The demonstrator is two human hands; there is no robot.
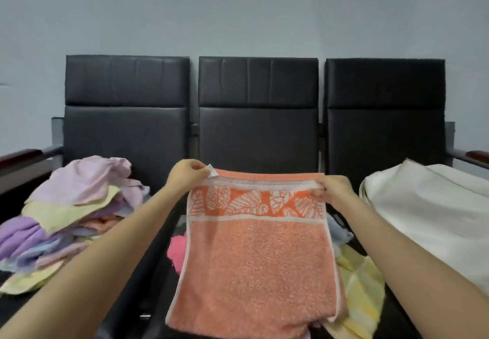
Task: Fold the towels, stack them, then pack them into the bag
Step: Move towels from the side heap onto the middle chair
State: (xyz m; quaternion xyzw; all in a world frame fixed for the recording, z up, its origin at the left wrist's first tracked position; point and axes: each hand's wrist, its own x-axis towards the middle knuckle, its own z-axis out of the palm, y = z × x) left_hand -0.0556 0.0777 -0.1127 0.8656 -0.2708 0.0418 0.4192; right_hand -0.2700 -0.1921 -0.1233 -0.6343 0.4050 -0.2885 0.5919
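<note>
Left hand [186,174], right hand [334,189] raised, fingers pinching.

Orange towel [254,259] hides most of middle seat and most of pink cloth [176,248], blue cloth [340,234], yellow striped towel [362,285]. Towel's bottom edge cut off by frame. White bag [434,211] cut off at right edge; opening not discernible. Towel pile [66,214] cut off at left edge; count indeterminable.

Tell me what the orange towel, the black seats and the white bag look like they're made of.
Orange towel: looks like looped terry cloth, with a nubby matte pile and a flat woven leaf-pattern band.
Black seats: probably leather or a leather-look vinyl, smooth with a dull sheen and stitched panels.
White bag: seemingly plain woven fabric, matte and softly creased.
</note>
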